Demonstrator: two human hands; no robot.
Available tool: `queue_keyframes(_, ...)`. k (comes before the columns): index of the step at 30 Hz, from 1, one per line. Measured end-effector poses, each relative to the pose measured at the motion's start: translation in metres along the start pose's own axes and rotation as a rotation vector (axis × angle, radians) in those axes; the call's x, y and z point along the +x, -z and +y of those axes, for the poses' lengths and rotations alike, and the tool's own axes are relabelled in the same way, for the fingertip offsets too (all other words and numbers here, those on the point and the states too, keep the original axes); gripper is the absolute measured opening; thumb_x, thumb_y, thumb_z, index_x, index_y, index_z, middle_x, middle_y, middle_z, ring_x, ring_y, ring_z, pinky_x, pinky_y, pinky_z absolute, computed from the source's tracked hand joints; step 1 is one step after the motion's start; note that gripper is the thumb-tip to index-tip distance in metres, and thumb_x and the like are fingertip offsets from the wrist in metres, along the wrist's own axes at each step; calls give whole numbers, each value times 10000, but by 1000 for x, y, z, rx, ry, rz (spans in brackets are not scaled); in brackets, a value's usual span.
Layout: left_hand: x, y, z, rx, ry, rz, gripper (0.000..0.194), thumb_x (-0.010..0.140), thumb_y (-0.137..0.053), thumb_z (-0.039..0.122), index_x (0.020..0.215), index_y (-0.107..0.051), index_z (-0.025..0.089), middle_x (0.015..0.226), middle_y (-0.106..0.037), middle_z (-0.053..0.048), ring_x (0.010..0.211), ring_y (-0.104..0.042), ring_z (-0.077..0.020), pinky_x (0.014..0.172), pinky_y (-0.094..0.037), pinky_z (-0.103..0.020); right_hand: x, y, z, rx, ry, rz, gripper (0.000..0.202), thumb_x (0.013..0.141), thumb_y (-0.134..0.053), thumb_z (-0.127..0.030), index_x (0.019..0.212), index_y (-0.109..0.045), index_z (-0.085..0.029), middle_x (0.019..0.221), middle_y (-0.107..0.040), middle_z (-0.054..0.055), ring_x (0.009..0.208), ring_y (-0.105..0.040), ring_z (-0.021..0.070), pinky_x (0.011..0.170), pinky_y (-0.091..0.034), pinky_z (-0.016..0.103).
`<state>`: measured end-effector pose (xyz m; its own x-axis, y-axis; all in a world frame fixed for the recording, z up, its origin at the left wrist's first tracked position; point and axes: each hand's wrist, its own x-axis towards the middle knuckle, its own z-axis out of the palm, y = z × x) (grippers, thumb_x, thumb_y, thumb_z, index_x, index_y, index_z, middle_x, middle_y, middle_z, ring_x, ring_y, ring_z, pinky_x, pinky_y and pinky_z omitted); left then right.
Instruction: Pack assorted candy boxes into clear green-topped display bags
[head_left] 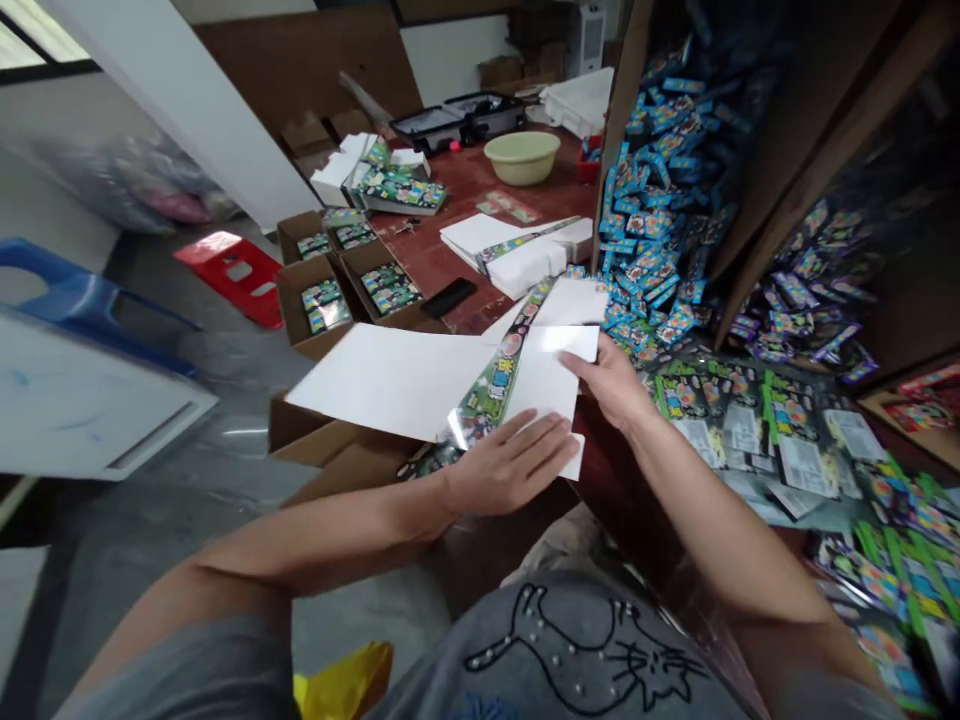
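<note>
A flat card sheet (397,375), white with a green printed strip (499,375), lies across the near edge of the dark red table. My left hand (514,465) rests on its near right part, palm down, with the fingers stretched out. The sheet's right edge is pinched by my right hand (604,375), thumb on top and fingers below. Beyond the sheet lie more white folded cards (525,255) with a similar printed strip.
Cardboard boxes (300,325) with green packs stand at the left table edge. A dark phone (448,298) and a pale green basin (523,158) are farther back. Blue packets (652,215) are heaped at the right, with green pouches (795,425) nearer. A red stool (232,278) is left.
</note>
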<state>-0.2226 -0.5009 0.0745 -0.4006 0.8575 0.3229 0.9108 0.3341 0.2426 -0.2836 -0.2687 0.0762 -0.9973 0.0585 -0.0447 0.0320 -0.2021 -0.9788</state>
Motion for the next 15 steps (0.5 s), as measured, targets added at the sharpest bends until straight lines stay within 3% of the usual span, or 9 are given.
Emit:
queue_keyframes(1, -3, 0, 9, -18, -22, 12, 624, 1041, -616, 470, 1639, -437, 485, 1623, -570, 28, 1518, -555, -273, 1347, -424, -477, -13, 8, -7, -7, 27, 28, 670, 659, -930, -575, 1166, -644, -244, 1128, -785, 48, 940, -744, 206, 831, -626, 354)
queue_keyframes(3, -1, 8, 9, 17, 41, 129, 769, 985, -666, 624, 1674, -406, 402, 1699, -481, -51, 1598, -445, -315, 1377, -338, -525, -43, 33, -20, -40, 64, 39, 626, 634, -959, -498, 1134, -683, -242, 1095, -798, 27, 944, -737, 197, 865, -618, 354)
queue_keyframes(6, 10, 25, -13, 14, 404, 353, 842, 979, -682, 601, 1657, -432, 171, 1763, -338, -206, 1682, -246, -394, 1375, -239, -614, -84, 82, -41, -179, 51, -17, 572, 737, -894, -562, 1178, -705, -252, 982, -822, 38, 821, -760, 235, 757, -635, 408)
queue_keyframes(7, 16, 27, -19, -96, 505, 356, 815, 963, -709, 564, 1611, -483, 125, 1733, -385, -241, 1660, -300, -418, 1349, -283, -625, -94, 96, -48, -305, 88, -31, 539, 789, -843, -600, 1185, -711, -259, 949, -824, 41, 788, -764, 251, 716, -634, 417)
queue_keyframes(9, 30, 18, -22, -512, 581, 220, 634, 933, -747, 481, 1445, -636, 122, 1576, -602, -231, 1511, -544, -411, 1247, -450, -575, -111, 115, -58, -642, 242, 44, 458, 868, -755, -626, 1148, -736, -264, 947, -828, 68, 815, -775, 292, 706, -621, 432)
queue_keyframes(11, 50, -3, -17, -918, 599, 156, 431, 885, -791, 397, 1232, -742, 146, 1340, -769, -162, 1312, -698, -366, 1142, -543, -500, -129, 118, -64, -963, 449, 244, 394, 920, -713, -588, 1096, -764, -239, 1101, -829, 126, 1013, -770, 349, 820, -597, 460)
queue_keyframes(13, 74, -25, -8, -1131, 621, 217, 337, 808, -856, 336, 1078, -767, 154, 1123, -824, -109, 1171, -742, -328, 1088, -562, -454, -152, 108, -67, -1207, 655, 479, 344, 996, -650, -511, 1087, -777, -204, 1234, -804, 158, 1134, -734, 356, 872, -550, 436)
queue_keyframes(15, 99, -38, -4, -1211, 620, 284, 336, 739, -913, 307, 992, -757, 149, 962, -815, -91, 1061, -749, -302, 1042, -573, -430, -176, 95, -71, -1424, 846, 579, 309, 1074, -556, -407, 1174, -767, -205, 1171, -817, 122, 974, -747, 257, 744, -499, 346)
